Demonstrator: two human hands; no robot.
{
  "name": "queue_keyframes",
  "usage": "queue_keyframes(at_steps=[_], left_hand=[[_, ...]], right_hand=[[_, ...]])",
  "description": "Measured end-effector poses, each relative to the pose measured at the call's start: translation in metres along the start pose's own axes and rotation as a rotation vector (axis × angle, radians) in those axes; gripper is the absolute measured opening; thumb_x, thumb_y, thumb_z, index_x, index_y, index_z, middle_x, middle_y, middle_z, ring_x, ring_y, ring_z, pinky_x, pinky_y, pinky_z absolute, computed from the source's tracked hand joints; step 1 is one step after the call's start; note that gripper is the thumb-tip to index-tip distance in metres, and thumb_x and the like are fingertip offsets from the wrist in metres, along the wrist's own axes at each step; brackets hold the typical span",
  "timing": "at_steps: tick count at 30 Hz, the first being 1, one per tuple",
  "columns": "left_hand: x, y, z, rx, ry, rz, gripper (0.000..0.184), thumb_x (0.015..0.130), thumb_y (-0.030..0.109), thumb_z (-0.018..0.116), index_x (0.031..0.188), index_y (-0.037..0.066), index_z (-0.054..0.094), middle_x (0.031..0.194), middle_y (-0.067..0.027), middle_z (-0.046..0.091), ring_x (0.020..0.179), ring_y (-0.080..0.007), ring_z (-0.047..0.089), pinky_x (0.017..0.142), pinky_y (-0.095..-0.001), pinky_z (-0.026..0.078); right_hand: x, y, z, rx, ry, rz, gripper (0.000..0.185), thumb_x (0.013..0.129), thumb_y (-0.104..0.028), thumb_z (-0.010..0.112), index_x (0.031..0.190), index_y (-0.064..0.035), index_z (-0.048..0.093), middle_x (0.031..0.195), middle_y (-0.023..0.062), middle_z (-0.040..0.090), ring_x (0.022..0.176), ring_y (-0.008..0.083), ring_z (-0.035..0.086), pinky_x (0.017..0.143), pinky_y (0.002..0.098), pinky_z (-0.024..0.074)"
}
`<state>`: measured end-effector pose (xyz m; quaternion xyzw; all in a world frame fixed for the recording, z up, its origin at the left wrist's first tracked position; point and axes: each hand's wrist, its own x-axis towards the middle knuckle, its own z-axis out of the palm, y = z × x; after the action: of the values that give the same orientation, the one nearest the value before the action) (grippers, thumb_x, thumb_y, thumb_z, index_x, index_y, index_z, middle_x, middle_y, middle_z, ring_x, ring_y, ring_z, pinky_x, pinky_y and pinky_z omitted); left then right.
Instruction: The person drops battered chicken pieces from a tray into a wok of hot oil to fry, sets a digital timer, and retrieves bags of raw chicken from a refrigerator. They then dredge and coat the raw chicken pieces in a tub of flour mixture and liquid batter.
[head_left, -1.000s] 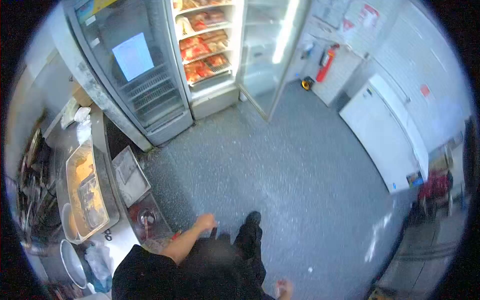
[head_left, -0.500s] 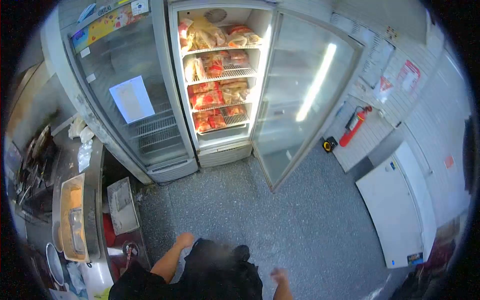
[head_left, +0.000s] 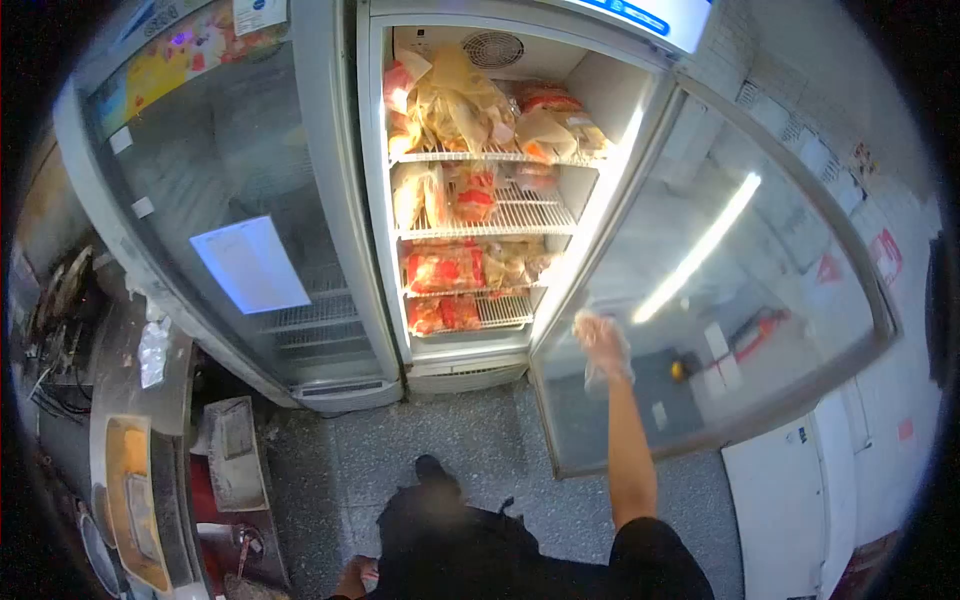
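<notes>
In the head view, the right hand (head_left: 602, 345), sheathed in loose, crinkled translucent plastic, was raised in front of the smooth, misted glass door (head_left: 730, 270) with its grey frame, which stood open, though contact and finger closure could not be made out. The left hand (head_left: 362, 573), well apart from it beside the dark clothing, was too cut off to tell open or closed. Lumpy, red-and-pale plastic food bags (head_left: 445, 268) lay on white wire shelves (head_left: 545, 214) inside the boxy upright refrigerator (head_left: 465, 380), above the speckled grey floor (head_left: 390, 450).
</notes>
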<state>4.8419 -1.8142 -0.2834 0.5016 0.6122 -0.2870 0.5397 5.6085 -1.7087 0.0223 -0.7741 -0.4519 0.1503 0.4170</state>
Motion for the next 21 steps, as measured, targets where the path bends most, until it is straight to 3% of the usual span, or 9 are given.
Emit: queue_keyframes(at_steps=[4,8,9,10,11,12,14,17,21], left_hand=[[0.037,0.105,-0.078,-0.263,0.223,0.149,0.032,0.084,0.032,0.056,0.098,0.003,0.062,0.090,-0.0168,0.066,0.081,-0.0282,0.064,0.071,-0.0398,0.049],[0.034,0.215,-0.147,-0.512,0.477,0.349,0.030,0.083,0.028,0.059,0.097,0.002,0.062,0.086,-0.0157,0.066,0.076,-0.0236,0.065,0.065,-0.0364,0.049],[0.026,0.240,-0.158,-0.554,0.533,0.367,0.027,0.083,0.026,0.058,0.095,0.002,0.061,0.081,-0.0143,0.066,0.072,-0.0225,0.065,0.064,-0.0352,0.049],[0.018,0.265,-0.168,-0.594,0.589,0.386,0.025,0.084,0.024,0.057,0.093,0.001,0.061,0.077,-0.0129,0.065,0.069,-0.0214,0.064,0.062,-0.0341,0.049],[0.019,0.284,-0.171,-0.641,0.645,0.401,0.023,0.084,0.023,0.057,0.090,0.001,0.061,0.072,-0.0115,0.065,0.066,-0.0204,0.064,0.060,-0.0329,0.048],[0.029,0.295,-0.170,-0.633,0.673,0.429,0.022,0.084,0.022,0.056,0.089,0.001,0.061,0.070,-0.0109,0.064,0.065,-0.0204,0.063,0.060,-0.0332,0.048],[0.033,0.309,-0.164,-0.615,0.735,0.459,0.020,0.084,0.021,0.056,0.087,0.002,0.061,0.066,-0.0098,0.063,0.064,-0.0206,0.063,0.059,-0.0339,0.048],[0.008,0.344,-0.139,-0.592,0.778,0.418,0.021,0.083,0.022,0.057,0.088,0.003,0.061,0.069,-0.0110,0.063,0.063,-0.0217,0.062,0.061,-0.0349,0.049],[0.052,0.358,-0.100,-0.714,0.765,0.347,0.021,0.082,0.025,0.059,0.088,0.005,0.062,0.071,-0.0122,0.064,0.064,-0.0244,0.063,0.062,-0.0372,0.050]], right_hand=[[0.147,-0.130,-0.058,0.093,0.225,-0.216,0.036,0.091,-0.037,0.052,0.110,-0.0081,0.061,0.101,0.0111,0.064,0.089,0.0226,0.061,0.079,0.0354,0.0491],[0.276,-0.226,-0.105,0.126,0.226,-0.437,0.043,0.090,-0.044,0.051,0.113,-0.0087,0.059,0.100,0.0132,0.065,0.090,0.0252,0.063,0.081,0.0349,0.0485],[0.311,-0.244,-0.112,0.000,0.195,-0.452,0.045,0.090,-0.046,0.051,0.114,-0.0088,0.059,0.100,0.0137,0.065,0.090,0.0258,0.063,0.082,0.0348,0.0484],[0.344,-0.274,-0.125,-0.514,0.184,-0.280,0.048,0.090,-0.049,0.051,0.112,-0.0072,0.060,0.103,0.0141,0.064,0.092,0.0265,0.063,0.085,0.0354,0.0475],[0.400,-0.257,-0.126,-1.377,0.287,-0.713,0.036,0.089,-0.037,0.056,0.110,-0.0083,0.060,0.097,0.0123,0.064,0.080,0.0287,0.062,0.071,0.0348,0.0501],[0.466,-0.236,-0.128,-1.176,0.286,-0.698,0.036,0.088,-0.035,0.057,0.111,-0.0076,0.060,0.097,0.0135,0.063,0.079,0.0288,0.061,0.070,0.0353,0.0500],[0.519,-0.244,-0.124,-0.956,0.062,-0.475,0.034,0.087,-0.033,0.057,0.110,-0.0071,0.060,0.097,0.0135,0.063,0.080,0.0283,0.061,0.070,0.0352,0.0499],[0.583,-0.243,-0.114,-0.989,-0.173,-0.378,0.033,0.087,-0.030,0.057,0.109,-0.0064,0.060,0.098,0.0135,0.063,0.080,0.0276,0.061,0.070,0.0351,0.0499],[0.645,-0.233,-0.096,-1.068,-0.280,-0.352,0.030,0.086,-0.027,0.058,0.107,-0.0054,0.061,0.099,0.0135,0.063,0.081,0.0268,0.061,0.070,0.0349,0.0499]])
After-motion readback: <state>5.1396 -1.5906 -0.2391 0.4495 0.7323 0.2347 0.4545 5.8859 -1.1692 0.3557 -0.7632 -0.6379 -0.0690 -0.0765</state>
